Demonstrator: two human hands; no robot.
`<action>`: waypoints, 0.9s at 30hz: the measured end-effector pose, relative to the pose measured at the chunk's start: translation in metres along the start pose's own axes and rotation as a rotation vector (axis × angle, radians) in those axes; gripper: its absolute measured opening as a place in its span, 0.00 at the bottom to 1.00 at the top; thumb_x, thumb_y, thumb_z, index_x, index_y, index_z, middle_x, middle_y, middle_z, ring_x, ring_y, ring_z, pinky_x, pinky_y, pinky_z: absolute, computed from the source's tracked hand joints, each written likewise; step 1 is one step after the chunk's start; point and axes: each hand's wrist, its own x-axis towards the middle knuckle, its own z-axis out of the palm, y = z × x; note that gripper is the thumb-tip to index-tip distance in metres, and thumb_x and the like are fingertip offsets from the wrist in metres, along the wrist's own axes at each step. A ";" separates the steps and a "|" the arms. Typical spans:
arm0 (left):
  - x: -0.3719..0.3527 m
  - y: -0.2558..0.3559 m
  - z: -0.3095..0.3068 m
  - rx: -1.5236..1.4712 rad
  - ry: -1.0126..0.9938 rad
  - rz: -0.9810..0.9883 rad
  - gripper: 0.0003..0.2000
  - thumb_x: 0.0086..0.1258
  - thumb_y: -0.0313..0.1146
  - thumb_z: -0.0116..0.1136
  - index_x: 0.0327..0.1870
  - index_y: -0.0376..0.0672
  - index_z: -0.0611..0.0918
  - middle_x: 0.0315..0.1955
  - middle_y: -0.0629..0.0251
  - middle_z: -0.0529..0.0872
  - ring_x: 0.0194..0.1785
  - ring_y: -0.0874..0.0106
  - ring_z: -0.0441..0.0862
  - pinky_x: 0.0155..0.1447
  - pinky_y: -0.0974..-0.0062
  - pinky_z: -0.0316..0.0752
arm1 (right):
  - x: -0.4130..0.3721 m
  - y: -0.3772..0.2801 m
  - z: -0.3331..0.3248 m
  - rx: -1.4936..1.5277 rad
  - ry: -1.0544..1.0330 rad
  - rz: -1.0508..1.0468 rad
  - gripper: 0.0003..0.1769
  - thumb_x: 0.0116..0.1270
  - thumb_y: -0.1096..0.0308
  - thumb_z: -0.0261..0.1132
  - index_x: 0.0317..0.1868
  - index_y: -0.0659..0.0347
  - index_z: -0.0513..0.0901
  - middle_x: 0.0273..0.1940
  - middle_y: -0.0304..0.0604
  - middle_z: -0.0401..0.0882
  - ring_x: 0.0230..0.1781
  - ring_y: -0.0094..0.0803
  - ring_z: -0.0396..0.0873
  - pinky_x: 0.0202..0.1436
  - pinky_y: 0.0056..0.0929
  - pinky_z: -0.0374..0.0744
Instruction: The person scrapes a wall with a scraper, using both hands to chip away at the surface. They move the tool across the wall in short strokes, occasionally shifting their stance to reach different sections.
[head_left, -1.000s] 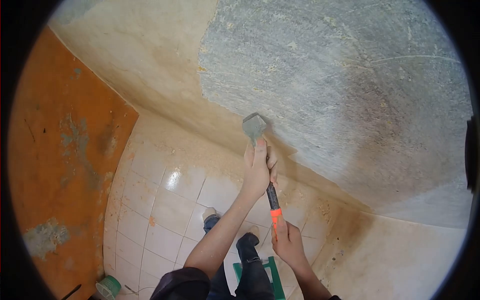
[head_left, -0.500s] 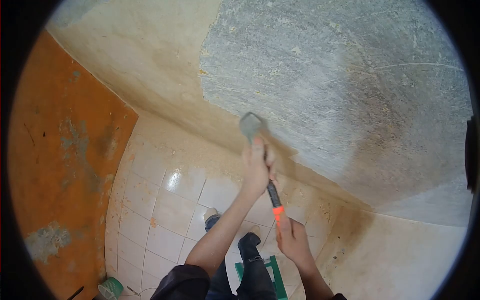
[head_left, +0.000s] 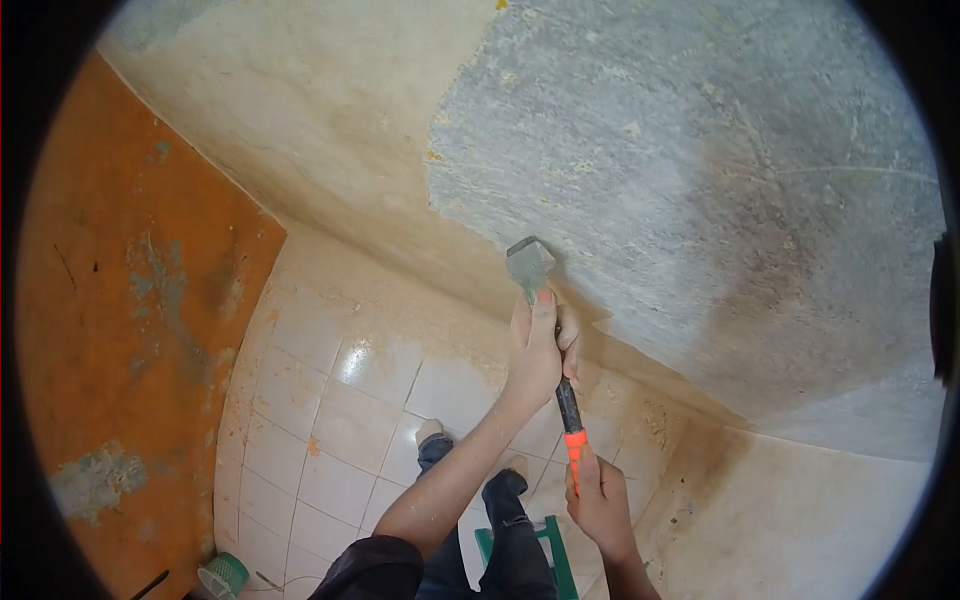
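Note:
A long-handled scraper (head_left: 530, 262) with a grey head and a black and orange handle slants up from my body to the wall. Its blade is at the lower border of the bare grey wall patch (head_left: 640, 200), beside the cream paint (head_left: 350, 130); whether it touches cannot be told. My left hand (head_left: 540, 350) wraps the shaft just below the head, thumb lying along it. Lower down, my right hand (head_left: 600, 505) is closed around the orange grip, which it partly hides.
An orange wall (head_left: 110, 330) with chipped spots stands at the left. Paint flakes lie on the white floor tiles (head_left: 350, 425). A green plastic stool (head_left: 562, 560) is by my legs, and a green basket (head_left: 222, 575) sits in the lower left corner.
The whole view has shifted slightly, so the wall, hands and scraper appear further right and lower. The scraper head has tilted a little and is less blurred. Both hands keep their hold.

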 end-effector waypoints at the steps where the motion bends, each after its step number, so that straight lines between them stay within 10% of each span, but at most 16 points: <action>1: 0.004 -0.001 -0.005 -0.010 0.004 0.010 0.18 0.80 0.55 0.41 0.37 0.49 0.64 0.15 0.74 0.61 0.09 0.80 0.61 0.09 0.80 0.63 | 0.006 -0.002 0.000 -0.083 0.004 -0.060 0.25 0.81 0.55 0.49 0.27 0.63 0.73 0.18 0.32 0.67 0.18 0.17 0.65 0.22 0.23 0.65; 20: -0.013 0.016 -0.019 -0.021 0.022 -0.125 0.22 0.81 0.56 0.37 0.57 0.45 0.68 0.25 0.73 0.69 0.16 0.82 0.65 0.17 0.81 0.64 | -0.003 0.011 0.044 0.117 -0.014 -0.041 0.27 0.81 0.49 0.47 0.28 0.60 0.72 0.18 0.31 0.65 0.15 0.17 0.63 0.18 0.20 0.64; 27: -0.008 0.022 -0.012 0.077 0.226 -0.282 0.24 0.80 0.61 0.28 0.42 0.52 0.73 0.20 0.77 0.69 0.19 0.81 0.64 0.22 0.78 0.63 | 0.009 0.024 0.031 0.229 -0.214 -0.003 0.30 0.80 0.42 0.43 0.30 0.58 0.72 0.17 0.35 0.67 0.14 0.22 0.66 0.17 0.21 0.65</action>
